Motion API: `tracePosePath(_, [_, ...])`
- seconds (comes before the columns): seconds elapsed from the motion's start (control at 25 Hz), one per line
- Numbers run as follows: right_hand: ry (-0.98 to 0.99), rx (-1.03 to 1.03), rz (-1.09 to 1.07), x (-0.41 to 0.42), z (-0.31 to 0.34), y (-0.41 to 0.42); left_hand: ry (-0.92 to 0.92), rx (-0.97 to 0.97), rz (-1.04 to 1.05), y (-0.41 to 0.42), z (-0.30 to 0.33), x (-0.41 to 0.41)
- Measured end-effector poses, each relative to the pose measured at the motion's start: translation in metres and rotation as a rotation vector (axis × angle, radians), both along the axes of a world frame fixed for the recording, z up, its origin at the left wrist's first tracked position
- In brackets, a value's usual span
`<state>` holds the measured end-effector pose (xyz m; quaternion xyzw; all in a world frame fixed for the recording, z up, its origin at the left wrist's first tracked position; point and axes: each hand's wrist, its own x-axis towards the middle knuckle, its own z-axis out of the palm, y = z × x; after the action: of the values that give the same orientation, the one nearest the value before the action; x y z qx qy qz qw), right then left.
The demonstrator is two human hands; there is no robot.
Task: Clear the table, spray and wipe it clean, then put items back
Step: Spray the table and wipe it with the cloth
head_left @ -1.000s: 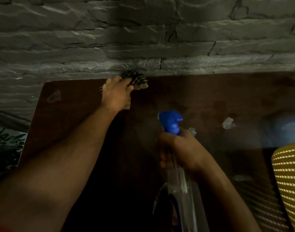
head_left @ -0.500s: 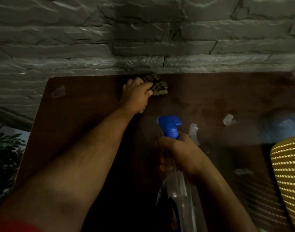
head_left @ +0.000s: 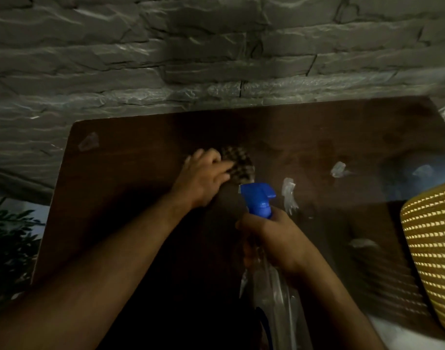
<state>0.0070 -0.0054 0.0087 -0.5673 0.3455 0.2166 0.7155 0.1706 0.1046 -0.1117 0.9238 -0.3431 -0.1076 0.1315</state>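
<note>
Left hand (head_left: 203, 176) pulled cloth (head_left: 238, 165) nearer; arm outstretched.

Bench (head_left: 120, 198) against wall (head_left: 216, 59); cloth (head_left: 239, 162) on bench, centre; spray bottle (head_left: 260, 200) before cloth; basket (head_left: 433, 238) right; plant (head_left: 9, 236) left.

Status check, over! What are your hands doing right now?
Left hand presses checked cloth on table. Right hand grips spray bottle. Nothing blocking.
</note>
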Motion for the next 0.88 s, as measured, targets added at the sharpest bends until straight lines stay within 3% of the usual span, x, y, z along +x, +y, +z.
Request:
tracePosePath(0.08, [0.009, 0.005, 0.004, -0.008, 0.001, 0.000, -0.025, -0.058, -0.078, 0.043, 0.003, -0.010])
tracePosePath(0.28, [0.010, 0.002, -0.043, -0.013, -0.003, 0.007, -0.028, 0.013, 0.248, -0.001, 0.005, 0.074])
tracePosePath(0.48, [-0.004, -0.012, -0.038, -0.025, -0.006, 0.013, -0.003, -0.091, -0.087, 0.035, -0.001, -0.031])
tracePosePath(0.68, [0.070, -0.010, -0.055, -0.045, -0.015, 0.017, -0.057, -0.071, 0.169, -0.008, -0.004, 0.041])
tracePosePath(0.88, [0.062, -0.005, -0.034, -0.060, -0.018, 0.022, -0.070, -0.036, 0.236, -0.020, -0.008, 0.021])
